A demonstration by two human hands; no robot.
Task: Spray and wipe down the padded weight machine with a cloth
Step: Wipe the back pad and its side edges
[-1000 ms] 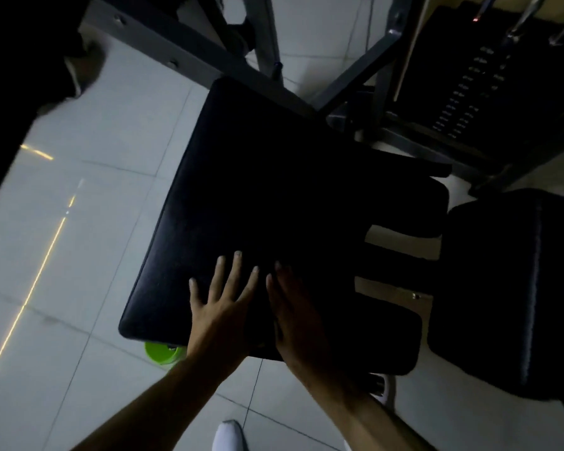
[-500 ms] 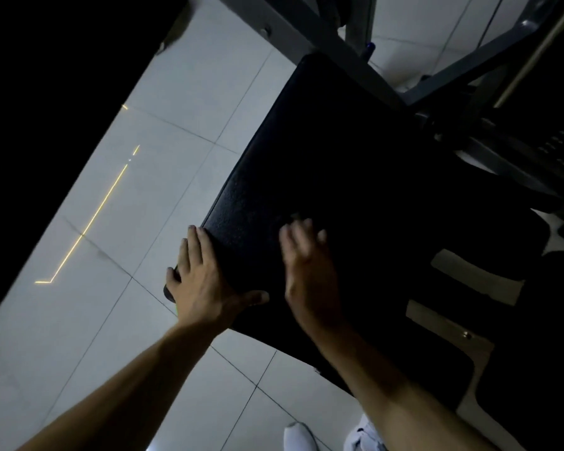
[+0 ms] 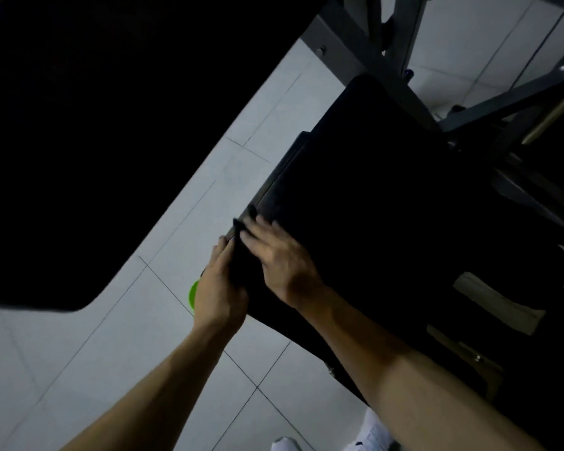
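Black matte pad (image 3: 388, 222); left hand (image 3: 217, 294) fingers straight along edge, right hand (image 3: 280, 258) spread.

A: What is the person wearing on the arms?
B: Both forearms (image 3: 163, 379) are showing bare, as are the left hand (image 3: 217, 294) and right hand (image 3: 280, 255).
A: Footwear?
B: White shoes (image 3: 370, 429) are showing at the lower edge
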